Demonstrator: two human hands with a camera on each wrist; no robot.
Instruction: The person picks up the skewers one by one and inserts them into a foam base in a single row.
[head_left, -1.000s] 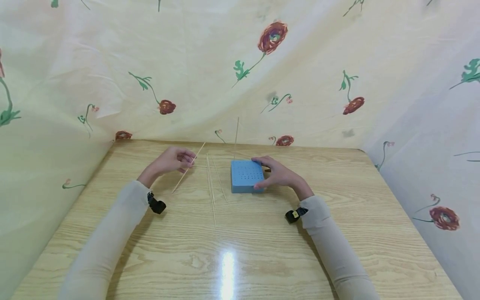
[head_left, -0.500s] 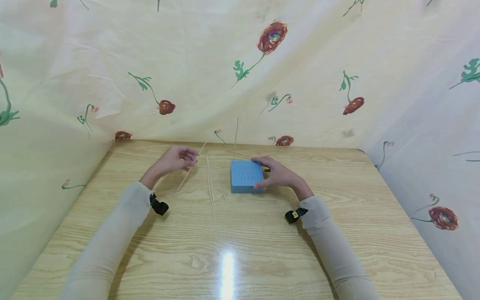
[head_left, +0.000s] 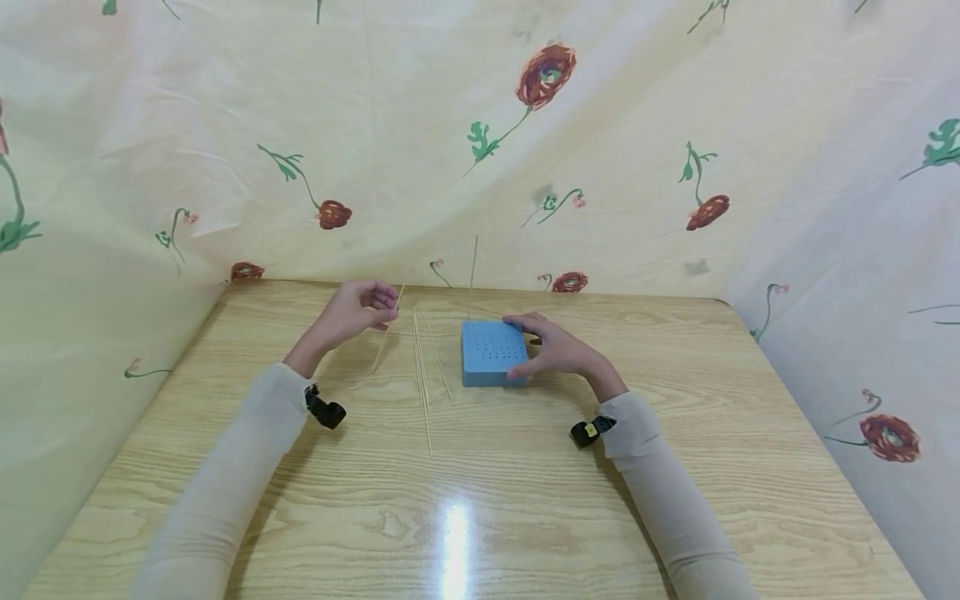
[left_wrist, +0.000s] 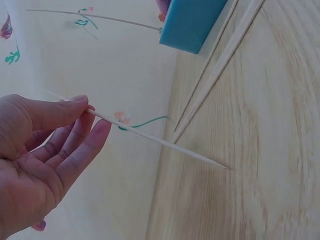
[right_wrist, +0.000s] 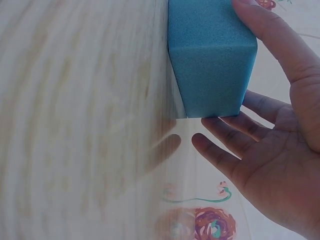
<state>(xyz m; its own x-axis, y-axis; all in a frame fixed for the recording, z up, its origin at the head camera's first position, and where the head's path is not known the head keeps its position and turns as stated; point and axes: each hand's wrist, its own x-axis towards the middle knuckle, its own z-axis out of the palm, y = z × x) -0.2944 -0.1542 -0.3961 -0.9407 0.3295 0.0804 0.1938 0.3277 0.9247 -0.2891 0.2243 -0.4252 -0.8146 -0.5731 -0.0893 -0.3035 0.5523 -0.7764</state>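
Observation:
My left hand (head_left: 365, 307) is raised over the table, left of several loose skewers. Between thumb and fingertips it pinches a thin wooden skewer (left_wrist: 170, 145), whose pointed end slants downward. A blue foam block (head_left: 491, 346) dotted with small holes sits on the table. Around its right side my right hand (head_left: 551, 344) holds it, the thumb at the near edge and the fingers at the far edge and right face. One skewer (head_left: 473, 275) stands nearly upright at the block's far left corner.
Loose skewers (head_left: 422, 367) lie on the wood-grain table (head_left: 360, 500) between the left hand and the block. A flower-patterned cloth (head_left: 375, 167) hangs behind the table and along both sides.
My left hand has shifted slightly right and away from me with the skewer, which now leans more steeply. The right hand and the block stay put.

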